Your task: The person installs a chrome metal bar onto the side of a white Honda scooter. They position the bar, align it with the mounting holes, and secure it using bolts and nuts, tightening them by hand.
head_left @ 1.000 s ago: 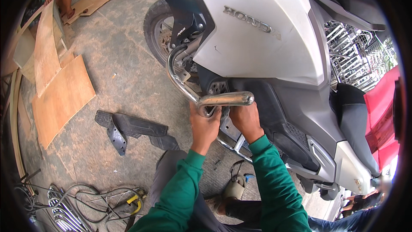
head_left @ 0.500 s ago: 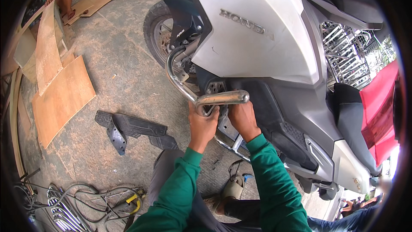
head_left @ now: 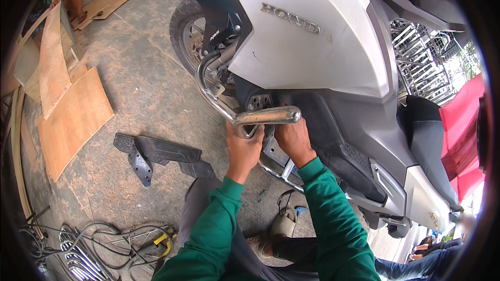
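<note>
The person's green-sleeved forearms reach up and forward to a bent tube of polished chrome metal (head_left: pixel 268 116), which sits at the scooter's lower side, ahead of its footboard area. The left hand (head_left: pixel 242 151) is closed about the tube's lower bend, thumb uppermost, other fingers largely hidden. The right hand (head_left: pixel 292 139) is just beneath the tube's rounded free end; its fingertips are hidden, and I cannot tell how tightly they are closed. Between and beyond the hands is a dark metal plate with round holes (head_left: pixel 259 102). A second, thinner chrome tube (head_left: pixel 290 178) runs low, near the right wrist.

The large scooter with pale silver body panels (head_left: pixel 312 52) fills the right side; its black front tyre (head_left: pixel 179 31) rests on the concrete floor (head_left: pixel 151 83). Left of the person's knee lie black moulded plastic panels (head_left: pixel 169 151), with a dark drilled bracket (head_left: pixel 139 166) against them. At lower left are tangled black cables (head_left: pixel 101 226) beside a cluster of shiny metal rods (head_left: pixel 78 257).

Farther off, light-brown plywood sheets (head_left: pixel 78 119) lie and lean at the left, a co-worker's hand (head_left: pixel 54 1) near the topmost edge.
</note>
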A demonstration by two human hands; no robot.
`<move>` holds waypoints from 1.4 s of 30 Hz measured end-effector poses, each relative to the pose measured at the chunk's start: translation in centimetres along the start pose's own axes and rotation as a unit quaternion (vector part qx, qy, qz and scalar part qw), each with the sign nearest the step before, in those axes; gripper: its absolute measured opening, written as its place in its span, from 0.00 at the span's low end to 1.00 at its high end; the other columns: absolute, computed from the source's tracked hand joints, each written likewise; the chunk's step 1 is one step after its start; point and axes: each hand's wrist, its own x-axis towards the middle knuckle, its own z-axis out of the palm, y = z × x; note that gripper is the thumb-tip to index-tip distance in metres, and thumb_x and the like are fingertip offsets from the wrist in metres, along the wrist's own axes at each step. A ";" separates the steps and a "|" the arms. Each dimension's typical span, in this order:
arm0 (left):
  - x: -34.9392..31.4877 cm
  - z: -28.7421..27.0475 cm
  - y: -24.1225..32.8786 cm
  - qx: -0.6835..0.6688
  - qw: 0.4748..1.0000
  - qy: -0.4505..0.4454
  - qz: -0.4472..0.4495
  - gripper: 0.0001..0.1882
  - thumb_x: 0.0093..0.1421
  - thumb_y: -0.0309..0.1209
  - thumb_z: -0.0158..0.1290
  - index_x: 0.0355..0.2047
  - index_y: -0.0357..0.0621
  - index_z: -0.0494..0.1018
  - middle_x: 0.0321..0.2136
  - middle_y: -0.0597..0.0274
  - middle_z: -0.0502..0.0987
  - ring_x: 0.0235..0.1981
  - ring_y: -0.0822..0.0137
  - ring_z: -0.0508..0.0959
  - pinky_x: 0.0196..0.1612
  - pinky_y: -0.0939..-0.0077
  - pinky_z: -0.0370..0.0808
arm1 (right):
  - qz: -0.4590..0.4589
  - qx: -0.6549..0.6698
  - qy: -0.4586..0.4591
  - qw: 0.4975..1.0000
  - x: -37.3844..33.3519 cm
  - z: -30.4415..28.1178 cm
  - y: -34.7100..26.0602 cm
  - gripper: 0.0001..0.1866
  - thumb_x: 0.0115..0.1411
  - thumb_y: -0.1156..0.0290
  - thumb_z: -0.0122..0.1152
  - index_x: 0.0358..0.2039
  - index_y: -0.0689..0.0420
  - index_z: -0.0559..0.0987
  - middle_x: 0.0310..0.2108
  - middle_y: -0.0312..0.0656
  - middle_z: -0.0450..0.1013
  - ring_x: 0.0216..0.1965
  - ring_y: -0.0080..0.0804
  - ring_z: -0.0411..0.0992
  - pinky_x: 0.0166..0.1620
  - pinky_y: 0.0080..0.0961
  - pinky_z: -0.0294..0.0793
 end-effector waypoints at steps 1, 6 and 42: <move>0.0 0.0 0.0 0.001 1.000 0.000 0.004 0.24 0.65 0.24 0.68 0.58 0.30 0.72 0.49 0.45 0.83 0.50 0.50 0.86 0.56 0.58 0.80 | -0.003 0.002 0.006 1.000 0.0 0.0 0.0 0.09 0.63 0.81 0.58 0.44 0.67 0.75 0.41 0.63 0.79 0.43 0.67 0.80 0.43 0.56 0.82; -0.1 0.0 -0.2 -0.015 1.000 -0.003 0.001 0.23 0.65 0.24 0.68 0.57 0.30 0.73 0.49 0.45 0.82 0.49 0.51 0.85 0.55 0.59 0.80 | -0.017 0.022 0.021 0.999 0.0 -0.3 0.0 0.13 0.63 0.81 0.59 0.49 0.66 0.78 0.40 0.63 0.79 0.42 0.67 0.79 0.43 0.57 0.82; -0.1 -0.1 0.6 -0.008 1.000 0.000 -0.002 0.13 0.65 0.25 0.68 0.47 0.31 0.81 0.49 0.46 0.82 0.47 0.49 0.86 0.52 0.57 0.80 | 0.117 0.043 -0.027 0.992 1.1 -0.4 0.1 0.23 0.78 0.57 0.55 0.37 0.63 0.86 0.35 0.69 0.81 0.40 0.69 0.81 0.43 0.58 0.81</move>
